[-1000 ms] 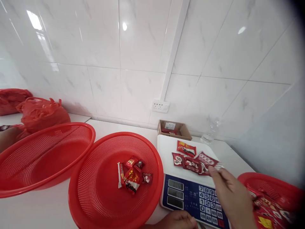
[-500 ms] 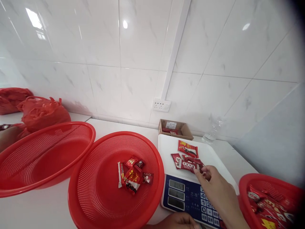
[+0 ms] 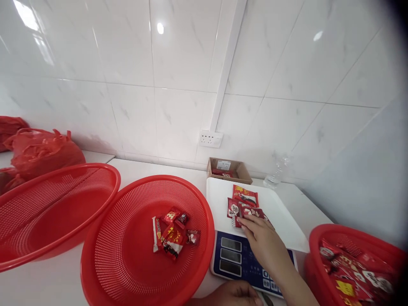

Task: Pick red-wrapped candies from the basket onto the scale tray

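Observation:
My right hand reaches over the white tray of an electronic scale, its fingers curled down on several red candy packets lying there. My left hand shows only at the bottom edge, by the scale's front near the blue keypad. Its fingers are curled, and what they hold is hidden. A round red mesh basket left of the scale has a small heap of wrapped candies in it.
A second red basket stands at the far left with red plastic bags behind it. At the right, another red basket is full of candies. A small cardboard box and a clear bottle stand by the tiled wall.
My right hand has moved left and forward across the scale tray, pushing the spread packets into a tighter bunch. The view has shifted slightly to the right.

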